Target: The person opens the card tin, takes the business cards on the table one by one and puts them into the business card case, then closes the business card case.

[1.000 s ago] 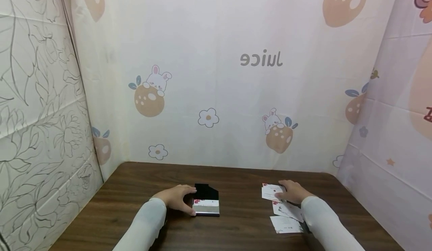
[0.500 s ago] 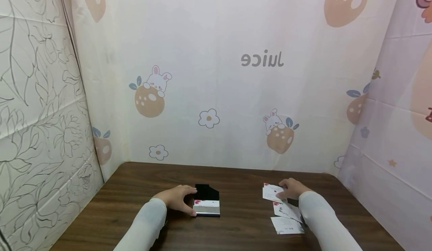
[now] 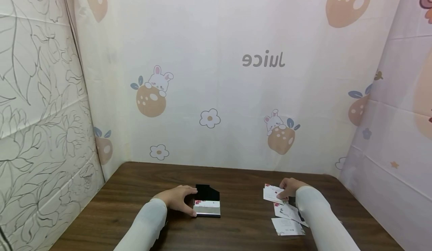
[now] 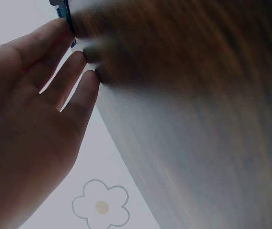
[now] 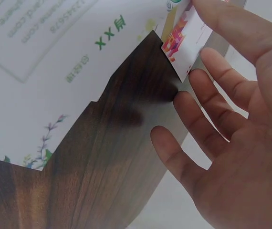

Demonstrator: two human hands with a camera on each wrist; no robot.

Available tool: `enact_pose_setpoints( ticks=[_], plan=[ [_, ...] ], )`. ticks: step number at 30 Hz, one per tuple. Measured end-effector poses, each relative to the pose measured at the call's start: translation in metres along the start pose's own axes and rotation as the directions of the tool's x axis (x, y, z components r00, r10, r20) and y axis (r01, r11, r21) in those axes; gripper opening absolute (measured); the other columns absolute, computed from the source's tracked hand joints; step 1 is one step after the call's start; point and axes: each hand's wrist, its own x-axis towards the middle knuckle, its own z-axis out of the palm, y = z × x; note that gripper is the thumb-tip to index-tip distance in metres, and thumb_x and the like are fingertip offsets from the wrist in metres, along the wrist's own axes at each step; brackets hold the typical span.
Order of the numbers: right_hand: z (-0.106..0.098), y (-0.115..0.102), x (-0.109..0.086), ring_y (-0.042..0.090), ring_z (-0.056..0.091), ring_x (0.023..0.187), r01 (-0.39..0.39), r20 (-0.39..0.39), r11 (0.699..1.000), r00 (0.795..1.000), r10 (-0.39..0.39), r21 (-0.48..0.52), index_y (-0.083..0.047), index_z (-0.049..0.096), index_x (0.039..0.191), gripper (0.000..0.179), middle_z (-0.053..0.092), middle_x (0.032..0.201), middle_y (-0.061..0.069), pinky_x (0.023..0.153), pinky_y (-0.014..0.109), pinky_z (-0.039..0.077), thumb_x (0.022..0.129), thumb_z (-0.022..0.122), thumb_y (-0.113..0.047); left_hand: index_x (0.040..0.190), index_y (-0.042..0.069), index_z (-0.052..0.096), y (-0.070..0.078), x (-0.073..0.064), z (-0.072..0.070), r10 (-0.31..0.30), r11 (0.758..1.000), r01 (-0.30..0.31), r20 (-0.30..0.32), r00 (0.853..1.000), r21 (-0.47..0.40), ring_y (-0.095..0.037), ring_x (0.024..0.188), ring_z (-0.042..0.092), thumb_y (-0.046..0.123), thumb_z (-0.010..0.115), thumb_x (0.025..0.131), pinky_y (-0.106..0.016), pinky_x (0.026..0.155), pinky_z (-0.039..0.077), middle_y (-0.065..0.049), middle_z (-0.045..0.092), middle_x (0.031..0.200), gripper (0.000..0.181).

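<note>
A slim business card case (image 3: 207, 209) lies with its black lid (image 3: 206, 193) folded back, a floral card showing above its silver front. My left hand (image 3: 175, 199) holds its left side, thumb at the near corner and a finger at the lid. In the left wrist view, fingertips (image 4: 67, 26) touch the dark edge of the case. Several loose business cards lie at the right. My right hand (image 3: 291, 188) pinches the farthest business card (image 3: 271, 193) between thumb and fingers at its right end. In the right wrist view, the other fingers (image 5: 167, 143) reach down beside it.
Nearer me lie a business card with red print (image 3: 285, 210) and a plain-looking business card (image 3: 287, 226), partly overlapped by the right sleeve (image 3: 317, 213). The brown wooden table (image 3: 241, 206) meets a patterned curtain (image 3: 209, 149) at the back; more hangings flank both sides.
My right hand's fingers have drawn in slightly at the far card, and its forearm has shifted a little left. The left hand and the card case stay put.
</note>
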Motion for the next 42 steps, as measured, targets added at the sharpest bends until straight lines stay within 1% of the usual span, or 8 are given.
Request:
enact_pose_setpoints(
  ticks=[5,9,14,19,26,31,38,42],
  plan=[
    [0.000,0.000,-0.002,0.027,0.057,0.083,0.006,0.000,1.000,1.000,-0.006,0.004,-0.004,0.061,0.102,0.042,0.062,0.085,0.006,0.079,0.051,0.049,0.079,0.087,-0.029,0.144,0.008,0.053,0.001,0.000,0.001,0.002,1.000,-0.002,-0.002,1.000,0.007,-0.032,0.140,0.038,0.045,0.084,0.078,-0.055,0.109,0.036,-0.010,0.046,0.150,0.082],
    [-0.001,0.000,-0.004,0.027,0.057,0.084,0.010,-0.001,1.000,1.000,-0.010,0.008,-0.004,0.060,0.102,0.044,0.062,0.087,0.007,0.081,0.052,0.049,0.079,0.087,-0.029,0.144,0.007,0.053,0.001,0.000,0.001,0.003,1.000,-0.003,0.000,1.000,0.005,-0.033,0.140,0.038,0.044,0.084,0.078,-0.055,0.109,0.036,-0.010,0.047,0.150,0.082],
    [-0.002,0.000,-0.004,0.031,0.058,0.088,0.019,-0.017,0.999,1.000,-0.018,0.036,0.000,0.059,0.110,0.053,0.061,0.097,0.012,0.084,0.055,0.049,0.077,0.088,-0.029,0.144,0.007,0.053,0.002,0.000,0.001,0.004,1.000,-0.004,-0.001,1.000,0.003,-0.032,0.140,0.038,0.044,0.084,0.078,-0.055,0.109,0.036,-0.010,0.047,0.150,0.082],
    [0.003,0.009,0.000,0.031,0.057,0.090,0.054,-0.033,0.997,0.998,-0.052,0.055,0.001,0.059,0.121,0.062,0.060,0.100,0.012,0.085,0.057,0.049,0.076,0.089,-0.030,0.144,0.007,0.053,0.001,0.000,0.001,0.004,1.000,-0.004,0.002,1.000,0.003,-0.032,0.140,0.038,0.044,0.084,0.078,-0.055,0.109,0.036,-0.010,0.047,0.150,0.082],
    [0.009,0.019,0.008,0.026,0.058,0.086,0.085,-0.064,0.992,0.995,-0.079,0.096,-0.005,0.063,0.114,0.054,0.063,0.094,0.006,0.086,0.057,0.048,0.075,0.089,-0.032,0.144,0.007,0.053,0.002,0.000,0.001,0.002,1.000,-0.002,0.003,1.000,0.003,-0.032,0.141,0.037,0.044,0.084,0.078,-0.055,0.109,0.036,-0.010,0.046,0.150,0.081],
    [0.010,0.016,0.005,0.025,0.058,0.085,0.091,-0.080,0.985,0.994,-0.079,0.148,-0.004,0.061,0.113,0.050,0.062,0.093,0.005,0.086,0.057,0.047,0.077,0.088,-0.027,0.144,0.006,0.053,0.003,-0.001,0.001,0.010,1.000,-0.010,-0.003,1.000,-0.002,-0.033,0.140,0.038,0.042,0.085,0.078,-0.055,0.109,0.036,-0.011,0.047,0.150,0.082],
    [0.008,0.011,-0.004,0.031,0.058,0.090,0.090,-0.110,0.974,0.992,-0.068,0.208,-0.005,0.062,0.110,0.024,0.064,0.102,0.011,0.087,0.065,0.044,0.090,0.072,-0.013,0.144,0.007,0.053,0.002,0.000,0.002,0.008,1.000,-0.008,-0.005,1.000,0.009,-0.032,0.140,0.038,0.044,0.085,0.078,-0.054,0.109,0.036,-0.010,0.047,0.150,0.082],
    [0.009,0.014,-0.001,0.029,0.058,0.088,0.113,-0.119,0.962,0.989,-0.085,0.250,-0.003,0.062,0.112,0.019,0.064,0.099,0.010,0.085,0.061,0.047,0.094,0.061,-0.009,0.144,0.007,0.053,0.002,-0.001,0.002,0.004,1.000,-0.004,-0.007,1.000,0.008,-0.032,0.140,0.038,0.044,0.085,0.078,-0.054,0.109,0.036,-0.010,0.047,0.150,0.082]
  ],
)
